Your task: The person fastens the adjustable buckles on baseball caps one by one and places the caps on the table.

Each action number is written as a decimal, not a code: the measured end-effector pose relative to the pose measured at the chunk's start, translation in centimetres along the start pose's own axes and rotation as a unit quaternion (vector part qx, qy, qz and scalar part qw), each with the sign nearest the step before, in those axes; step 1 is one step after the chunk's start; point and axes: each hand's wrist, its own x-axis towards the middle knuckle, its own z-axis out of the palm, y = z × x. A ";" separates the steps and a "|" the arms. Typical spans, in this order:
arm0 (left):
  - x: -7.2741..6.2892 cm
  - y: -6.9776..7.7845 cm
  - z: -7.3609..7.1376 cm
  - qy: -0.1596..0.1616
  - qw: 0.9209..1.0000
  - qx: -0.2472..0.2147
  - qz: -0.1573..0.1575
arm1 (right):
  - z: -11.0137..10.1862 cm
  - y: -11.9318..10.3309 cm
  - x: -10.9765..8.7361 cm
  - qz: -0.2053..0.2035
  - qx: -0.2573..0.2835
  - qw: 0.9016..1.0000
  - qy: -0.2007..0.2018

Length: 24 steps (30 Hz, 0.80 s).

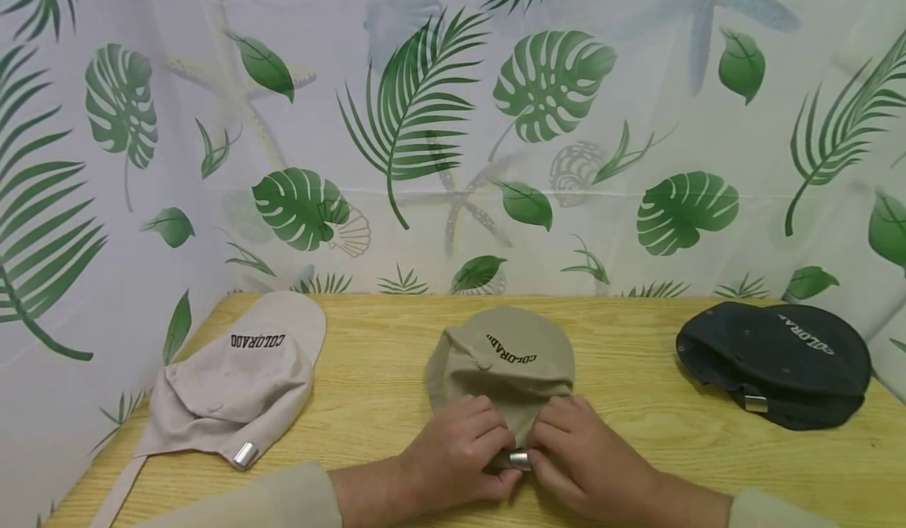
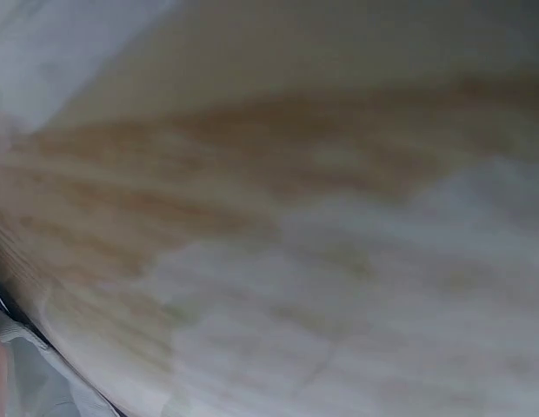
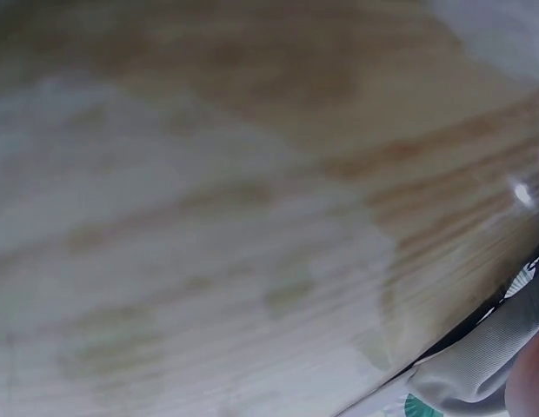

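Note:
A khaki baseball cap with dark COLORADO lettering lies in the middle of the table, its brim toward the back. At its near end, my left hand pinches the strap just left of the metal buckle. My right hand grips the strap from the other side, thumb and fingers right at the buckle. Both hands hide much of the cap's near edge. In the right wrist view, a fold of cap cloth shows beside a fingertip; the left wrist view catches cloth in its lower corner.
On the left lies a pale pinkish cap with a buckle and a long loose strap hanging toward the front. A black cap sits at the right. Behind the wooden table hangs a leaf-patterned cloth.

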 end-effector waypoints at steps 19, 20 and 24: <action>0.2 -0.4 -0.4 -0.018 1.000 0.011 0.008 | -0.8 -0.1 0.3 0.010 0.008 0.999 -0.045; 0.3 -0.4 -0.4 -0.018 1.000 0.012 0.008 | -0.8 -0.2 0.3 0.010 0.005 0.999 -0.047; 0.4 -0.5 -0.5 -0.022 1.000 0.012 0.009 | -0.9 0.0 0.5 0.016 -0.013 0.999 -0.044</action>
